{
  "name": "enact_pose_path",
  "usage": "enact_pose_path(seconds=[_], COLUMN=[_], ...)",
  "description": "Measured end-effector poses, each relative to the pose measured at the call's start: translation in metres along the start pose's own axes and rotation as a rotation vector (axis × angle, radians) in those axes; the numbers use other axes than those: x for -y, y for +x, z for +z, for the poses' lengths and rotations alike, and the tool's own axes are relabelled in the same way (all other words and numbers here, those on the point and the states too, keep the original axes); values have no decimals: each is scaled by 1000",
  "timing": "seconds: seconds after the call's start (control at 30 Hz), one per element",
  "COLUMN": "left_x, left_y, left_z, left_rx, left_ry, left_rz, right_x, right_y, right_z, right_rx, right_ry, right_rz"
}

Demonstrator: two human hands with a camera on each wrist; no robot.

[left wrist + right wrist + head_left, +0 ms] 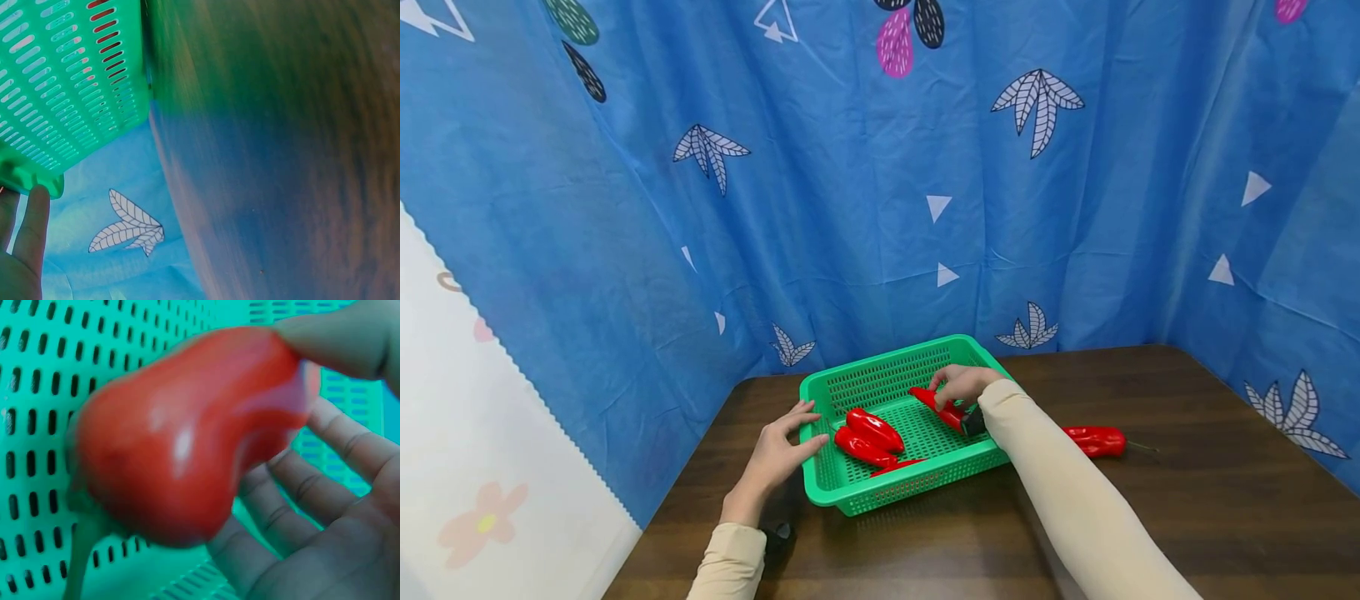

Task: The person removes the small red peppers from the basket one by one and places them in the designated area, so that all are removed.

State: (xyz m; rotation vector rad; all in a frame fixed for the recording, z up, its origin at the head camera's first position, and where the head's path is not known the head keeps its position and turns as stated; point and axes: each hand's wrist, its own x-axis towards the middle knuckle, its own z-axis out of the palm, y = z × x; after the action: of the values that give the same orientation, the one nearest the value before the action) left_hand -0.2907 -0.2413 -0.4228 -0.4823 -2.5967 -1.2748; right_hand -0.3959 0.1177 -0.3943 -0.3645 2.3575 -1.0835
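A green perforated basket (925,479) holds several red peppers, two of them (874,429) side by side at its left. Inside its right part, my right hand (962,384) pinches another red pepper (938,403) between thumb and fingers. In the right wrist view that pepper (181,437) hangs from the fingers of my hand (337,506), its green stem at lower left. At the basket's left rim rests my left hand (778,446), fingers spread and nearly straight; in the left wrist view its fingers (34,225) touch the rim's underside.
Another red pepper (1096,442) lies on the dark wooden table (1225,500) right of the basket, partly behind my right sleeve. A blue patterned curtain (865,208) hangs behind the table, and a pale flowered cloth (482,467) is at the left.
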Motion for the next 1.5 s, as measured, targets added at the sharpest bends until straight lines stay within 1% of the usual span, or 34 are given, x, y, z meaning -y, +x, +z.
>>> enact_pose_path(seconds=[0.17,0.33,0.63,0.83,1.07,1.33,1.5], left_x=[1,3,5,6,9,10,10], left_y=[0,0,-2,-1,0,0,1], left_z=[1,2,2,1,1,1,1], left_rx=[3,0,-11,-10,-10,-3,-4], left_ry=[-6,-3,-13,-11,-18,-16,-10], left_rz=[5,13,33,34,34,27,22], right_x=[5,11,18,19,24,34,42], right_y=[0,-3,-17,-24,-36,-53,-64], right_z=[2,2,-7,-9,-9,-8,-6], right_rx=[-21,-49,-81,-86,-88,-129,-136], right_ry=[112,145,225,271,338,391,410], right_rz=[-57,-124,-216,-257,-329,-383,-413])
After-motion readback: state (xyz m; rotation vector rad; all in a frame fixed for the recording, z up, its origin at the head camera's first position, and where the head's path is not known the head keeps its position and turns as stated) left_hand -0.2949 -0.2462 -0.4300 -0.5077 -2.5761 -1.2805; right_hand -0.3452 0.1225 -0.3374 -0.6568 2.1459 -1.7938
